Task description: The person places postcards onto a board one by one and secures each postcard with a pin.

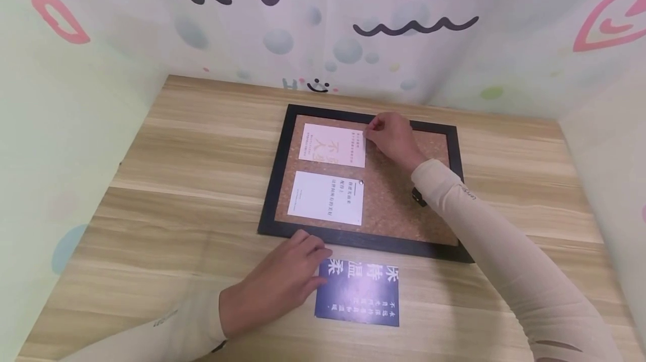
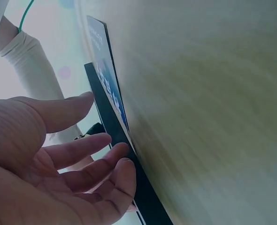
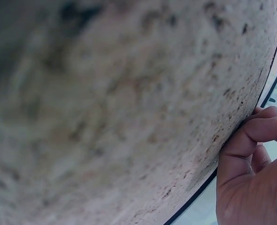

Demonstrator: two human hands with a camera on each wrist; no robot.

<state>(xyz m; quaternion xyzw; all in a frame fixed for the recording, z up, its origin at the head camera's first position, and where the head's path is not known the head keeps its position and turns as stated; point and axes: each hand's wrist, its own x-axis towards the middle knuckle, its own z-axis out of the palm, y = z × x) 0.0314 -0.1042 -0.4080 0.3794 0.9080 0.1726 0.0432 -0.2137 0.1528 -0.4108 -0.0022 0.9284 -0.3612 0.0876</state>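
A corkboard [image 1: 404, 199] in a black frame lies on the wooden table. On its left half are an upper white card [image 1: 330, 146] with gold characters and a lower white card [image 1: 323, 199] with a round-headed pin [image 1: 360, 182] near its right edge. My right hand [image 1: 396, 135] is at the upper card's right edge, thumb and forefinger drawn together in a pinch. The fingertips hide what lies between them. My left hand [image 1: 277, 283] rests with loosely bent fingers beside the black frame [image 2: 112, 124], its fingertips near a blue card [image 1: 358, 295] in front of the board.
The wooden table [image 1: 202, 182] stretches to both sides of the board. Behind it hangs a printed cloth wall [image 1: 328, 26] with large black characters. Pale walls close in the left and right sides.
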